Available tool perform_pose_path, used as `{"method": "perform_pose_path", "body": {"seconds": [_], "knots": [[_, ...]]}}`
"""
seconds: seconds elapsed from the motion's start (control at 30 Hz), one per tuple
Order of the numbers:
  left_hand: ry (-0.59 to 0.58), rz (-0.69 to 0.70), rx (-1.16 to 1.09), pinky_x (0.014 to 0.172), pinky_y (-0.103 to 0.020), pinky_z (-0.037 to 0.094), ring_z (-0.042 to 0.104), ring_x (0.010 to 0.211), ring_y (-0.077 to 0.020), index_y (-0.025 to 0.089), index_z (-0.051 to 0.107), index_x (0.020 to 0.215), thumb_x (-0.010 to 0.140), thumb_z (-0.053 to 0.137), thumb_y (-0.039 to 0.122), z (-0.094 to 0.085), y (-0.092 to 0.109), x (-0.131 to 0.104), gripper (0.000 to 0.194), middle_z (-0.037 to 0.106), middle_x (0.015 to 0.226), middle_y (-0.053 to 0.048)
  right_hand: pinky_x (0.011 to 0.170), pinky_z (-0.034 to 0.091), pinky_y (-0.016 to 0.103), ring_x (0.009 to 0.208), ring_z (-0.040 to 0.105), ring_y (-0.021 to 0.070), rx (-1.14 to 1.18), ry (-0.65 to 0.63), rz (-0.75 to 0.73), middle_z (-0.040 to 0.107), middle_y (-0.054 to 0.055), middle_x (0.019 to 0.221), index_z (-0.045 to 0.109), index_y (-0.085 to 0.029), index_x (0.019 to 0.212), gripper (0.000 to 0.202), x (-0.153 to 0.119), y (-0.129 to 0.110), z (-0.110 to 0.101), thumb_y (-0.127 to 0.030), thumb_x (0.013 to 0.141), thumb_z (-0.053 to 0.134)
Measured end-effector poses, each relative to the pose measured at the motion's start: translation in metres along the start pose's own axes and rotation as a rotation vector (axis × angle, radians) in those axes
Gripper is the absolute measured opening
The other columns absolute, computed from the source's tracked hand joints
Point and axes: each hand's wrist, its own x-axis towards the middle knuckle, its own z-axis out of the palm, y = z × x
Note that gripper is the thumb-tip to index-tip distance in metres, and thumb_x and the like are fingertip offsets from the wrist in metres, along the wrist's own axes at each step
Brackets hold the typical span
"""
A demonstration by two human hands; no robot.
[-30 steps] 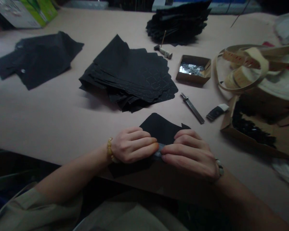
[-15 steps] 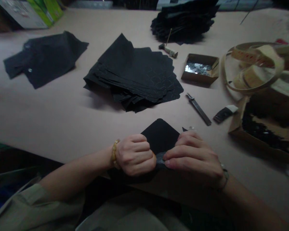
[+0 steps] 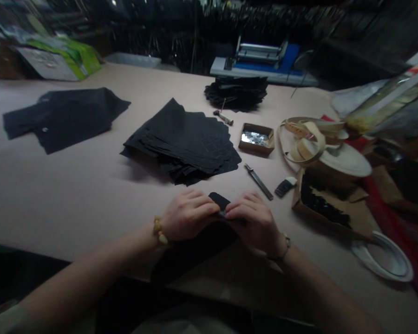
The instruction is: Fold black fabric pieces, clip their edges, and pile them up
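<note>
My left hand [image 3: 190,214] and my right hand [image 3: 256,220] are close together near the table's front edge. Between them they grip a black fabric piece [image 3: 198,248], fingertips pinched at a fold or edge of it. One corner sticks up beyond my fingers, while the larger part hangs toward my body. Exactly what lies at the fingertips is too small and dim to make out. Beyond my hands lies a fanned stack of black cut pieces [image 3: 191,139]. A narrow metal tool [image 3: 259,182] and a small black-and-white object [image 3: 284,187] rest to the right.
An open box of shiny bits [image 3: 256,138] stands behind the metal tool. Farther right are coiled tan strips [image 3: 304,144], a cardboard box with black scraps [image 3: 323,204] and a roll of tape [image 3: 383,257]. Another black piece [image 3: 73,116] lies left; a second stack [image 3: 237,90] sits at the back.
The camera view has tilted up, showing more of the background. My left hand has turned from a fist to a fingertip pinch, and both hands have drawn closer over the black fabric piece.
</note>
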Motion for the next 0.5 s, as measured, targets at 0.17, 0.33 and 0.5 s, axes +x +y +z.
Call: {"method": "perform_pose_path", "body": {"seconds": [0.17, 0.33, 0.5], "knots": [[0.016, -0.053, 0.282, 0.070, -0.030, 0.047, 0.064, 0.075, -0.0168, 0.011, 0.071, 0.094, 0.096, 0.046, 0.044, -0.080, -0.016, 0.075, 0.042, 0.068, 0.079, -0.004, 0.073, 0.046, 0.033, 0.078, 0.061, 0.0174, -0.228, 0.200, -0.041, 0.068, 0.003, 0.080, 0.065, -0.015, 0.080, 0.012, 0.080, -0.002, -0.038, -0.024, 0.084, 0.072], [0.080, 0.225, 0.577, 0.081, -0.040, 0.047, 0.066, 0.090, -0.0223, 0.008, 0.068, 0.101, 0.099, 0.042, 0.026, -0.125, 0.025, 0.066, 0.031, 0.066, 0.082, -0.003, 0.086, 0.045, 0.038, 0.088, 0.062, 0.0179, -0.363, 0.191, -0.198, 0.071, 0.003, 0.094, 0.065, -0.017, 0.089, 0.008, 0.080, -0.047, -0.053, -0.014, 0.084, 0.070], [-0.048, 0.202, 0.395, 0.068, -0.031, 0.049, 0.065, 0.073, -0.0143, 0.009, 0.065, 0.095, 0.094, 0.049, 0.011, -0.045, 0.067, -0.042, 0.016, 0.070, 0.079, -0.004, 0.079, 0.045, 0.034, 0.069, 0.057, 0.0123, -0.254, -0.143, -0.200, 0.071, -0.001, 0.079, 0.064, -0.019, 0.080, 0.016, -0.021, -0.055, 0.012, -0.012, 0.092, 0.056]]}}
